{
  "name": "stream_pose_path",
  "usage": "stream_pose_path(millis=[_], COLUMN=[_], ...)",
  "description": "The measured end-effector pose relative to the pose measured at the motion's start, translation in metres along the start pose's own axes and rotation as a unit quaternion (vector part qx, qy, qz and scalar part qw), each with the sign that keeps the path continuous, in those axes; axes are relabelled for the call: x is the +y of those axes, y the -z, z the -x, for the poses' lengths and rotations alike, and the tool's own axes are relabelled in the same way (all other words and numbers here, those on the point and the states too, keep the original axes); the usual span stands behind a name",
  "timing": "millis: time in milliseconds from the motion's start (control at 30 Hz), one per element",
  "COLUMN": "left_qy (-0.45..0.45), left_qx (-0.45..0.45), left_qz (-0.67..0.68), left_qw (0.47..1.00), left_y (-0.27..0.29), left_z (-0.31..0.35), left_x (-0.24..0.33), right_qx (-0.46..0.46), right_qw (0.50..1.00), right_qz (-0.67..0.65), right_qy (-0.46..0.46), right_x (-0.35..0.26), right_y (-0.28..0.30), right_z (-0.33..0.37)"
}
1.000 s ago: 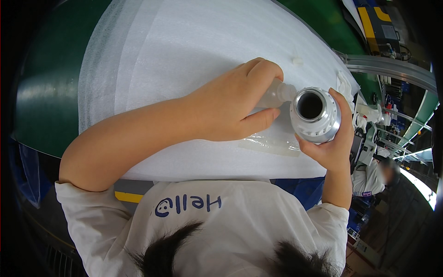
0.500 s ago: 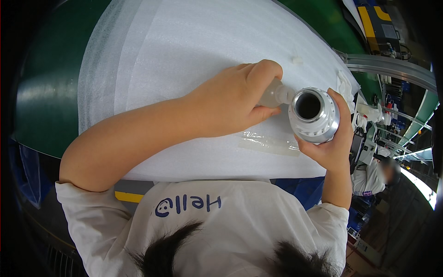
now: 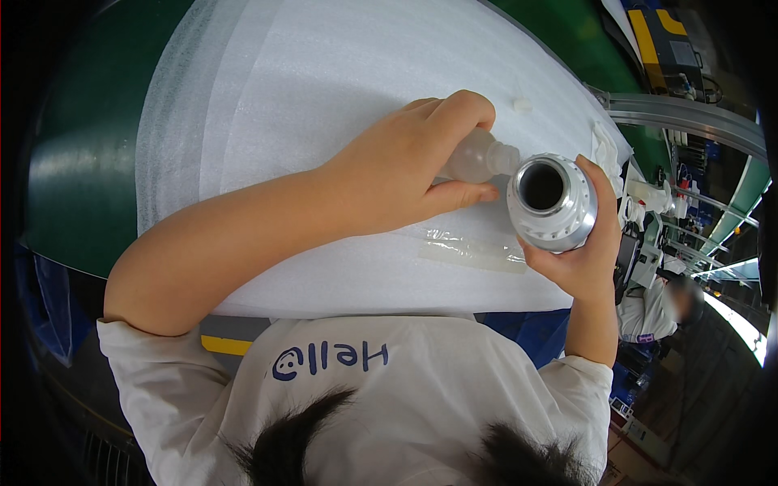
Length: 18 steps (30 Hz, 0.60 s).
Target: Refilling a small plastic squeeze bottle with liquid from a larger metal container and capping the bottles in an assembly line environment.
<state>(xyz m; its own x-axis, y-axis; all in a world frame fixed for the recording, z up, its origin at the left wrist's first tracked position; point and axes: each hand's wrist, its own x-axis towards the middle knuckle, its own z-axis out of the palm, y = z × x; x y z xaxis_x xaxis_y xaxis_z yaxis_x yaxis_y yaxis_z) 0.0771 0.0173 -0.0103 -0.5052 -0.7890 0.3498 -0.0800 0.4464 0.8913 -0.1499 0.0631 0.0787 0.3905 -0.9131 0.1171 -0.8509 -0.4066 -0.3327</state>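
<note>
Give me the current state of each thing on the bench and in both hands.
left hand: closed around the squeeze bottle.
squeeze bottle: translucent, tipped sideways, nozzle toward the metal part.
right hand: gripping the metal part.
metal part: silver cylinder, held off the bench, bore facing the camera.
plastic bag: clear, lying flat.
foam sheet: white, spread over the bench.

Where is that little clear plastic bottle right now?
In the head view, the translucent squeeze bottle sits in the left hand, right of centre over the white foam sheet, its nozzle beside the metal cylinder held by the right hand.

White short-sleeved T-shirt (image 3: 421,405) with dark-blue chest print, 2 bare forearms
</note>
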Motion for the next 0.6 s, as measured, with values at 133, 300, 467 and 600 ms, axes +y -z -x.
stream_pose_path(millis=[133, 300, 467, 600], left_qy=[-0.039, -0.038, -0.040, -0.041], left_qx=[0.020, -0.009, -0.024, -0.029], left_qz=[-0.043, -0.034, -0.035, -0.050], left_qw=[0.998, 0.999, 0.998, 0.998], left_y=[-0.0038, 0.0035, 0.0042, 0.0023], left_z=[0.0022, 0.0038, 0.0028, 0.0024], left_x=[-0.0029, 0.0053, 0.0040, 0.0021], right_qx=[-0.001, -0.001, 0.002, 0.002], right_qw=[1.000, 1.000, 1.000, 1.000], right_qz=[-0.006, 0.008, 0.007, 0.010], right_qy=[-0.003, -0.009, -0.011, -0.018], right_x=[0.0000, 0.0003, 0.0003, 0.0006], right_y=[-0.0006, 0.0001, 0.0002, 0.0005], right_z=[0.0005, 0.0007, 0.0003, 0.0012])
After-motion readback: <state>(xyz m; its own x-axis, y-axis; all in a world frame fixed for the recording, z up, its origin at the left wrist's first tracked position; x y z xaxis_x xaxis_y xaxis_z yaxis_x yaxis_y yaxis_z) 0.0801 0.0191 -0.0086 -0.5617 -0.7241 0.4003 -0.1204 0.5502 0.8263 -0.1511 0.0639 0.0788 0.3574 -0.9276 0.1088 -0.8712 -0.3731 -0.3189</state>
